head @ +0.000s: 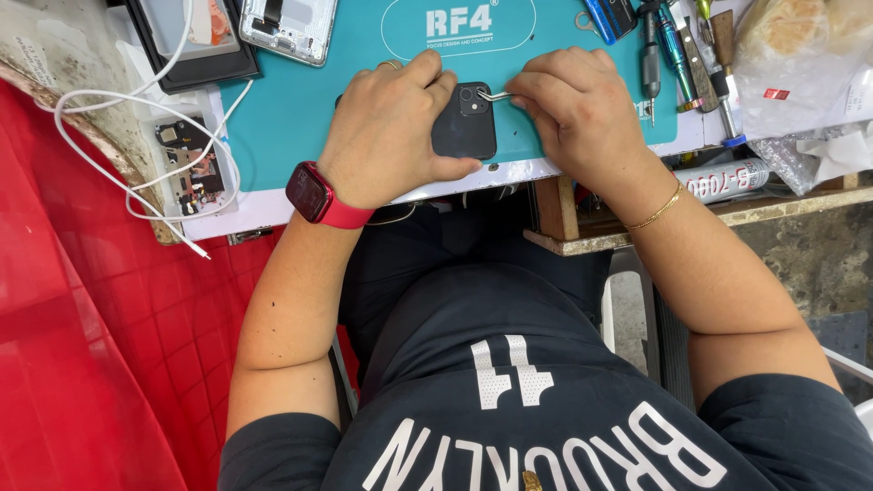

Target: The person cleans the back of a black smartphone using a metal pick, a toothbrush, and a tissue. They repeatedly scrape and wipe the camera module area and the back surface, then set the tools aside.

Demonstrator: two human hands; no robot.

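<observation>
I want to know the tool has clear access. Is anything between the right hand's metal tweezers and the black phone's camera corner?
Nothing visible does. The tweezers in the right hand reach straight to the camera corner of the black phone. The left hand holds the phone's other side, away from that corner.

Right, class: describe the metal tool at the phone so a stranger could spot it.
Find the teal mat, then the black phone on it. The tweezers are the thin silver prongs in the right hand, touching the phone's camera corner, apart from the screwdrivers.
</observation>
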